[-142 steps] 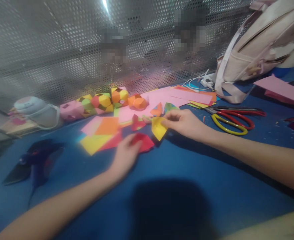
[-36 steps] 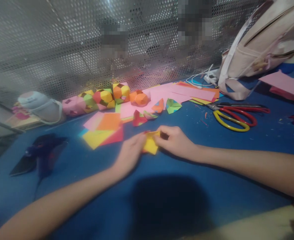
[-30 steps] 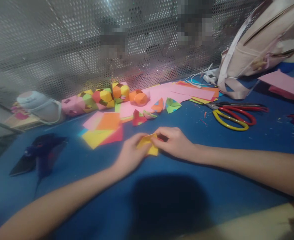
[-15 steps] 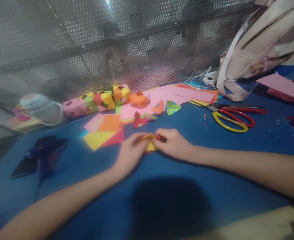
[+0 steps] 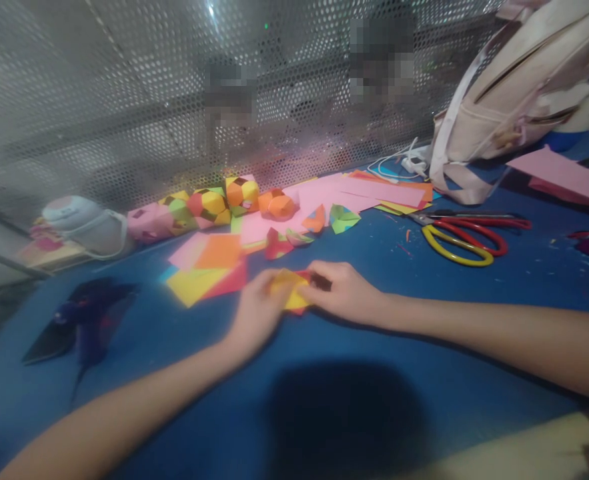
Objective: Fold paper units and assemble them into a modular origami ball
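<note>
My left hand [image 5: 257,313] and my right hand [image 5: 344,293] meet over the blue table [image 5: 424,320], both pinching a folded yellow paper piece [image 5: 288,293] with a red piece partly hidden beneath it. Fingers of both hands are curled on the paper. Just behind lie a stack of yellow, orange, pink and red paper squares [image 5: 207,267] and small folded paper units [image 5: 279,243]. A row of coloured paper balls [image 5: 214,203] stands along the mesh wall.
Red and yellow scissors [image 5: 467,233] lie to the right. A pale backpack [image 5: 519,93] leans at the back right, with pink sheets [image 5: 374,190] and a white cable [image 5: 399,160]. At the left are a dark phone [image 5: 79,317] and a white pouch [image 5: 87,223].
4.7 s ago my hands were apart, the right holding the yellow piece, the left on the red one. They have since come together, and the joined pieces have been turned slightly in the fingers.
</note>
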The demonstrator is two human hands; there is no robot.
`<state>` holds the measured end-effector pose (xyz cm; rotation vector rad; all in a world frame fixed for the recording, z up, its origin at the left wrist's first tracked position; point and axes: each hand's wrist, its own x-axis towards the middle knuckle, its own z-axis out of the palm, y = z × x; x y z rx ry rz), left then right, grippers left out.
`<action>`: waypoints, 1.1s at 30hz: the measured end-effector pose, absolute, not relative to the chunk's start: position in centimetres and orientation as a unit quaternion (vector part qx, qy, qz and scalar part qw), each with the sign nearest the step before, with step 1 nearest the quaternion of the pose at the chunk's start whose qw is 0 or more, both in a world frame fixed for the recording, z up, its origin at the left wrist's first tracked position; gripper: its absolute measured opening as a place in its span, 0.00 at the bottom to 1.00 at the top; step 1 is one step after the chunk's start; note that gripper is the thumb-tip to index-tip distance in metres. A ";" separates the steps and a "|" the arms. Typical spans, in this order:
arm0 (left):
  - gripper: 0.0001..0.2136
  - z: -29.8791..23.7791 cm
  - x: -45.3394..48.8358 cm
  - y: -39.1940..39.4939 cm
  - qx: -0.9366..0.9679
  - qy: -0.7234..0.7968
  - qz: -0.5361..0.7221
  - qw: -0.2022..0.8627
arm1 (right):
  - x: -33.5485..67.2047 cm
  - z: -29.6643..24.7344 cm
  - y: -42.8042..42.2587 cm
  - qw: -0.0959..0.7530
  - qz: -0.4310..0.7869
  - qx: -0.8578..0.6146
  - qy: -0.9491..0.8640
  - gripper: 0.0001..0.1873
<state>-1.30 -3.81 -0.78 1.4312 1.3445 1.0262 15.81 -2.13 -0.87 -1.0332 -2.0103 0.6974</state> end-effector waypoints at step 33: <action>0.08 -0.7 -1.4 -4.2 0.635 0.556 0.373 0.386 | 16.0 -1.0 -2.3 0.429 0.295 -0.387 -0.761 0.08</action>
